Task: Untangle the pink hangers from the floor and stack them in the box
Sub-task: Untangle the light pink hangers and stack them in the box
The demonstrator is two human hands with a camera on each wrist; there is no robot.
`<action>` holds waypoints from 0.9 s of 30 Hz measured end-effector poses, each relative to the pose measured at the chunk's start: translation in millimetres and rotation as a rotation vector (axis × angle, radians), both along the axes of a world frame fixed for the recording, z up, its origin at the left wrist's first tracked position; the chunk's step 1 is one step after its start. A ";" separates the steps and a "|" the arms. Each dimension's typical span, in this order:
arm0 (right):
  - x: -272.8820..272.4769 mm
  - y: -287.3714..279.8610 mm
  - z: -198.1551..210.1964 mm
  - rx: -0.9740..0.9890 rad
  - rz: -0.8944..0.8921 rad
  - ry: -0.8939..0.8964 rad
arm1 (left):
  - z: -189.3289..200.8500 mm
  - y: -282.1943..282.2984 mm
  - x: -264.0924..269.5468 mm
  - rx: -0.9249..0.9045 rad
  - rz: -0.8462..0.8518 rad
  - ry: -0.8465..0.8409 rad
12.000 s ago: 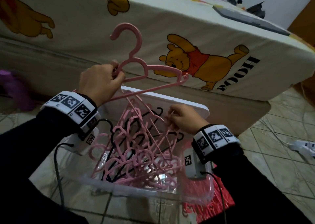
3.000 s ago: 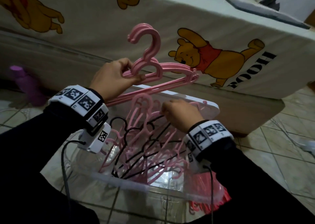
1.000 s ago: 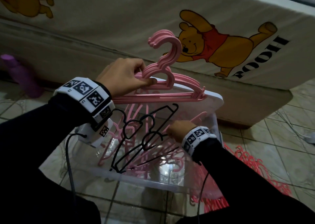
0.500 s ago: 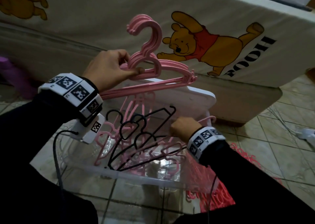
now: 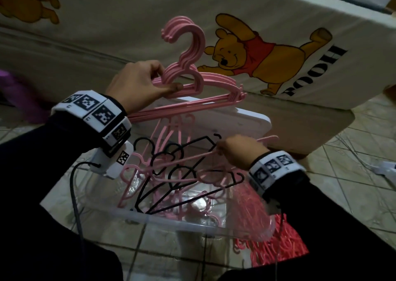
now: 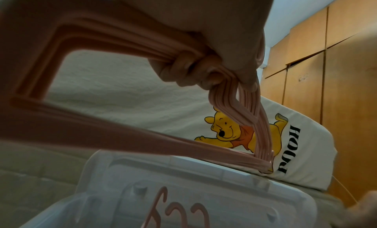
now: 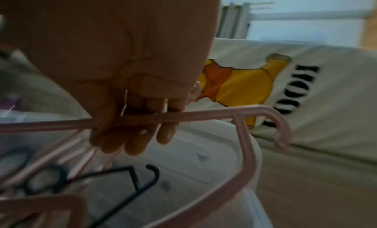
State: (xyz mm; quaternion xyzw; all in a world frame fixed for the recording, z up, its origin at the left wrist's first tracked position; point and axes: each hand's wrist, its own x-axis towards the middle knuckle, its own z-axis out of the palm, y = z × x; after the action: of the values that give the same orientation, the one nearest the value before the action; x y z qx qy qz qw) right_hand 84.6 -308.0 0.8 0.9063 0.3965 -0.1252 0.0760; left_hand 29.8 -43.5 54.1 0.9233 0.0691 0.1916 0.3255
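Since half a second ago, the right hand [image 5: 240, 151] has drawn one pink hanger [image 5: 188, 158] a little higher out of the tangle, and the stack in the left hand [image 5: 139, 83] has tipped slightly so its hooks stand more upright. Left fingers [image 6: 183, 65] are curled tight around the neatly aligned stack of pink hangers [image 5: 192, 83], gripping it at the shoulder just below the hooks and holding it in the air above the far edge of the box [image 5: 171, 223]. Right fingers [image 7: 130, 134] are folded over the straight bar of the single pink hanger, thumb side hidden, so the bar is clamped in the hand; its notched end and hook-shaped tip stick out to the right of the knuckles. That hanger slants down to the left into the clear plastic box, where a jumble of pink hangers [image 5: 162, 173] and black hangers [image 5: 182, 180] is interlocked. Leaning behind the box is its white lid [image 5: 246, 124]. More pink-red hangers [image 5: 278, 244] lie heaped on the tiled floor [image 5: 342, 173] at the box's right side. Behind everything stands a bed [image 5: 107, 23] covered with a cream sheet printed with a yellow cartoon bear. Both wrists wear white bands with black square markers.
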 end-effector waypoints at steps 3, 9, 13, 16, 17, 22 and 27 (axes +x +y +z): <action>6.5 -6.6 20.1 0.202 -0.173 0.207 | -0.2 4.2 -1.0 0.009 0.023 -0.001; 7.5 -14.0 36.3 0.373 -0.200 0.405 | -0.3 11.9 -4.0 0.003 0.045 -0.002; -3.2 -12.3 33.1 0.331 -0.133 0.492 | 2.7 17.6 -5.6 -0.026 0.082 -0.021; -12.3 -7.3 26.0 0.231 -0.065 0.525 | 6.7 23.3 -6.2 -0.084 0.083 -0.034; -15.4 -5.6 23.5 0.191 -0.040 0.529 | 7.9 25.3 -6.4 -0.091 0.082 -0.036; -27.8 -1.8 26.0 0.194 0.012 0.627 | 12.0 34.2 -10.4 -0.089 0.092 -0.059; -26.9 -8.4 38.5 0.326 0.028 0.538 | 9.5 42.4 -15.1 -0.053 0.101 -0.060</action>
State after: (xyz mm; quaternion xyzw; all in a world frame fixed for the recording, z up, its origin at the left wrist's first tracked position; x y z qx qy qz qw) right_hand 57.7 -316.3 39.2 0.8352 0.4299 -0.2942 -0.1763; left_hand 14.7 -1.1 63.6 0.9036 0.1107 0.2337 0.3415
